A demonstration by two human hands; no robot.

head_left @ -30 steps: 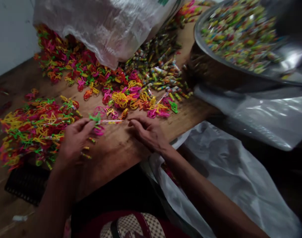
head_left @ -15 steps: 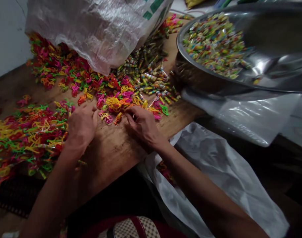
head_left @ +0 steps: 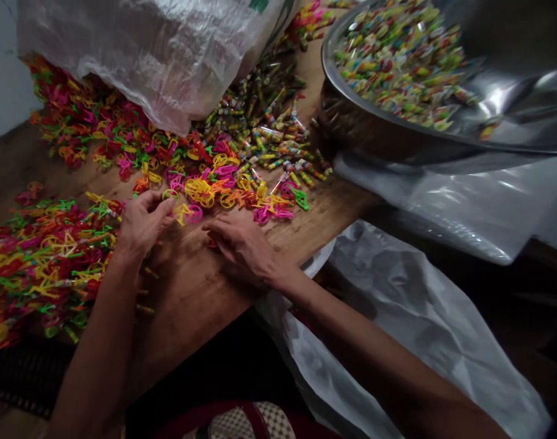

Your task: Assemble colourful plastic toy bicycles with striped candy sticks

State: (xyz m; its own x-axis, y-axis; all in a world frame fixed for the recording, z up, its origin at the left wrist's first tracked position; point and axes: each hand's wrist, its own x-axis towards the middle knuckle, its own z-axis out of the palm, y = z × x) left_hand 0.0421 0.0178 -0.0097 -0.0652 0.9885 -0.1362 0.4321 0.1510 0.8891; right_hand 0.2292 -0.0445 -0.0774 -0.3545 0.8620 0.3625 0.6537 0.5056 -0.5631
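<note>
The left hand (head_left: 143, 222) has its thumb and forefinger drawn together, seemingly pinching a green ring (head_left: 170, 194) at the near edge of the loose plastic pieces (head_left: 200, 192). A light grip at the very fingertips suits this best, as the pieces look thin and apt to hook one another; lifting one clear before drawing it away should avoid dragging its neighbours along.

The right hand (head_left: 241, 244) hovers low over or rests on the bench (head_left: 191, 292), palm down, fingers loosely curled and close together. A red bit (head_left: 211, 243) shows under its fingertips; I cannot tell whether it is gripped or merely lies there. Keeping this hand low and near the other makes for a short reach between them.

Just left of the left hand and its forearm spreads a pile of coloured pieces (head_left: 63, 256), some with slim tubes among them. Beyond the hands, a larger heap (head_left: 90, 122) runs under a translucent bag (head_left: 159, 61), and patterned tubes (head_left: 278, 149) lie scattered to its right. Farther right stands a metal basin (head_left: 511, 91) partly filled with small wrapped items (head_left: 397, 67). Below it hangs clear plastic (head_left: 461, 201), with a white sack (head_left: 410, 305) beside the bench's near edge.
</note>
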